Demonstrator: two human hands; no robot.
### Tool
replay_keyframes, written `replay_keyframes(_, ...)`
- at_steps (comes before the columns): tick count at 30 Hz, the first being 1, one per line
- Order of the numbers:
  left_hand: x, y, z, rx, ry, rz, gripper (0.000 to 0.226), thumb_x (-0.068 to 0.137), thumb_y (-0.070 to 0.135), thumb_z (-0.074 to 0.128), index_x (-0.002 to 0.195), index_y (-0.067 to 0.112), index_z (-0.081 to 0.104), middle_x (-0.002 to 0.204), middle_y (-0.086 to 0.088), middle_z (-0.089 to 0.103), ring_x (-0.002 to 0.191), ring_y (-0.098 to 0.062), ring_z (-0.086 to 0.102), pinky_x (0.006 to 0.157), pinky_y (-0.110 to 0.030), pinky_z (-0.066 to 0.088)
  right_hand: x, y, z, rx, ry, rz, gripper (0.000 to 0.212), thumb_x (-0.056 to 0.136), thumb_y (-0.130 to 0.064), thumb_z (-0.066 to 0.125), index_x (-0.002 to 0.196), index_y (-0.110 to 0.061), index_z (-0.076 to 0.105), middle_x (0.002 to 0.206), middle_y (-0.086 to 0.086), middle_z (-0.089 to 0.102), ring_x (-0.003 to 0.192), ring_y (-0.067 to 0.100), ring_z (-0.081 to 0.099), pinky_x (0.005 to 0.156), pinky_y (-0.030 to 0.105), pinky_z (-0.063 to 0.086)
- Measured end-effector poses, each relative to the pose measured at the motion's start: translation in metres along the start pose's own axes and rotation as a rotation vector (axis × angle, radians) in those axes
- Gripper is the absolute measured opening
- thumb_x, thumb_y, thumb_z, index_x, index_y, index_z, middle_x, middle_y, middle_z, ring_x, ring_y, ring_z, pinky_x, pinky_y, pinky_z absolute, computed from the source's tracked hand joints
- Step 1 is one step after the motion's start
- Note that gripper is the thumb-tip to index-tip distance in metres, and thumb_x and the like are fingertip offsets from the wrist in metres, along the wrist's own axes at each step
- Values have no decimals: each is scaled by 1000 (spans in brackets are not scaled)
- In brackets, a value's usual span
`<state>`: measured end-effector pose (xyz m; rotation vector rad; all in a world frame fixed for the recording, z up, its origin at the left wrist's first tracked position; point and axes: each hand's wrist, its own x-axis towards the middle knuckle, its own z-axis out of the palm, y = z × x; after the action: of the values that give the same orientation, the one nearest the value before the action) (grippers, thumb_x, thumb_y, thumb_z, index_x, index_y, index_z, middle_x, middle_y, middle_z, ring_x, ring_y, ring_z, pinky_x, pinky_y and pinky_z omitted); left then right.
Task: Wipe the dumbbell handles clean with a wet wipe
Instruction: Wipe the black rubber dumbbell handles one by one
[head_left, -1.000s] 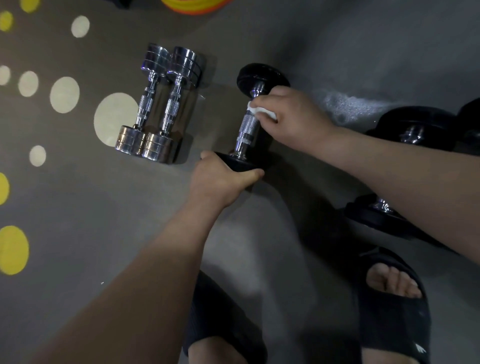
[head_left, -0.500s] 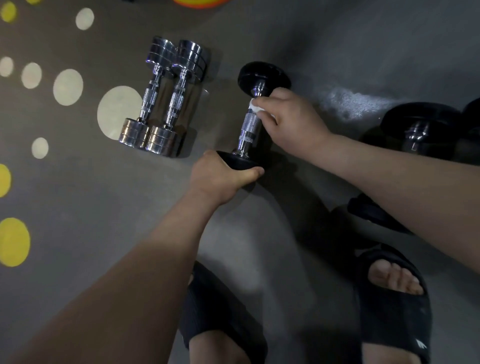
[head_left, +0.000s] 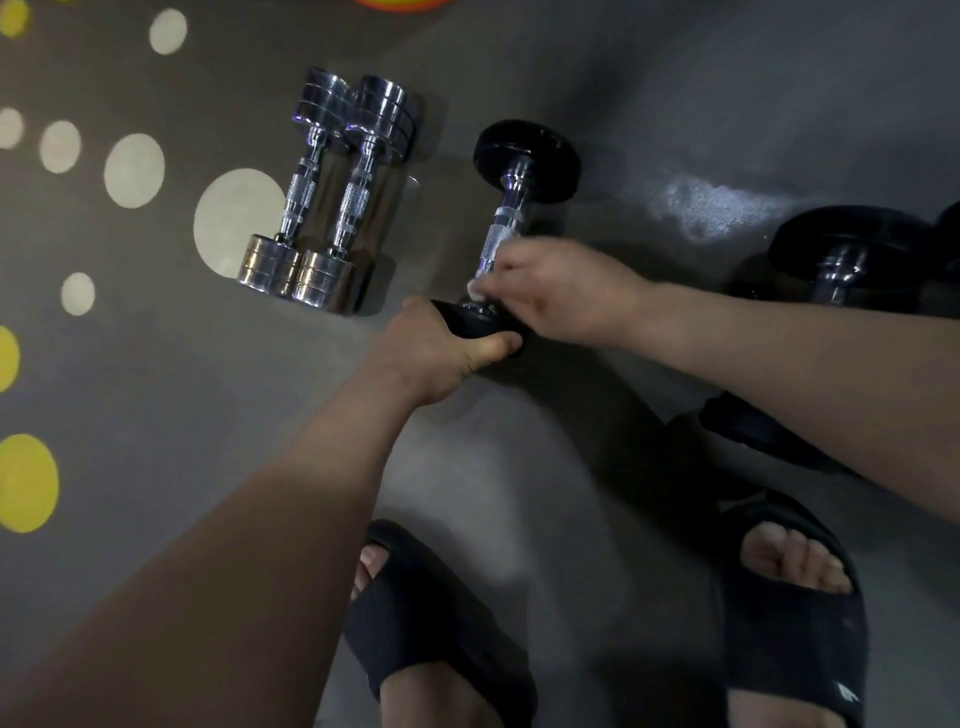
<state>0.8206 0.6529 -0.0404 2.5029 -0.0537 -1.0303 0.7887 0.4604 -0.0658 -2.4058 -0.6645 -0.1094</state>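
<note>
A dumbbell with black heads and a chrome handle (head_left: 503, 228) lies on the grey floor in the middle. My left hand (head_left: 441, 353) grips its near black head (head_left: 478, 325). My right hand (head_left: 561, 291) holds a white wet wipe (head_left: 475, 287) around the near end of the handle, close to that head. Most of the wipe is hidden by my fingers. The far black head (head_left: 527, 158) is uncovered.
Two chrome dumbbells (head_left: 332, 192) lie side by side to the left. More black dumbbells (head_left: 852, 249) lie at the right, partly under my right forearm. My feet in black slides (head_left: 789, 613) are at the bottom. The floor has pale and yellow dots (head_left: 236, 221).
My right hand has slid the wipe along the handle from the far end down to the near end. My left hand has kept its grip on the near head.
</note>
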Motion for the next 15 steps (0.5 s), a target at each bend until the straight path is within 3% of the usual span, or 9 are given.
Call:
replay_keyframes(4, 1, -2, 4, -27, 27, 0, 95, 41, 87, 75, 109, 20, 72, 101, 4, 72, 89, -7, 69, 66, -16, 47, 12, 20, -12, -31, 234, 274, 20, 97, -18, 61, 107, -10, 77, 91, 13, 66, 80, 33, 66, 66, 43, 56)
replay_keyframes(6, 0, -1, 6, -27, 35, -14, 109, 33, 93, 71, 113, 19, 69, 105, 3, 71, 93, -10, 69, 71, -21, 51, 8, 15, -8, -45, 220, 232, 19, 97, -16, 60, 105, -9, 76, 90, 13, 65, 78, 33, 65, 64, 42, 56)
replay_keyframes(9, 0, -1, 5, -23, 30, -40, 111, 33, 92, 72, 114, 15, 68, 105, 0, 71, 92, -11, 69, 66, -21, 47, 0, 6, -7, -6, 47, 41, 28, 100, -22, 51, 111, -10, 75, 96, 13, 67, 82, 33, 67, 65, 41, 56)
replay_keyframes(15, 1, -3, 3, -38, 32, -47, 122, 26, 100, 67, 116, 18, 67, 104, 4, 73, 94, -10, 70, 78, -28, 56, 11, 20, -9, -34, 248, 265, 20, 97, -19, 61, 107, -13, 77, 91, 10, 66, 80, 30, 66, 67, 40, 55)
